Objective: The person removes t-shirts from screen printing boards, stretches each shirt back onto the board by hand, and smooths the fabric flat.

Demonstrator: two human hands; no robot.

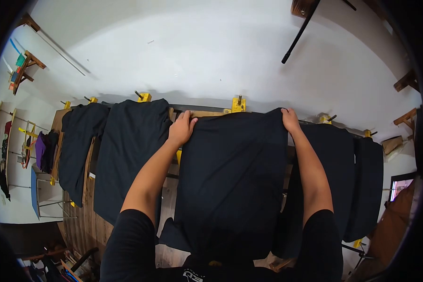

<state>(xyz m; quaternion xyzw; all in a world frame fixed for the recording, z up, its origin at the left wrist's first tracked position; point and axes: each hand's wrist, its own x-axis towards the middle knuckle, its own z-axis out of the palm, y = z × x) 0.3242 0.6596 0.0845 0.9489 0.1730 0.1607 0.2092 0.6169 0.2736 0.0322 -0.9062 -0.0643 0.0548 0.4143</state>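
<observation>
A black T-shirt [230, 178] is stretched between my two hands in the middle of the view, its body hanging toward me with a flap like a sleeve at the lower left. My left hand [182, 128] is closed on its far left corner, thumb along the edge. At the far right corner, my right hand [290, 119] grips the cloth, fingers partly hidden. Just beyond the cloth's far edge are a wooden board [207, 113] and a yellow clamp block [238, 104] with a bolt.
More black garments lie on boards to the left [129, 160] and right [326, 174]. Several yellow blocks line the rail by the white wall [183, 56]. A dark rod [300, 35] juts out above. Clothes [44, 150] hang at far left; a lit screen [402, 187] is at right.
</observation>
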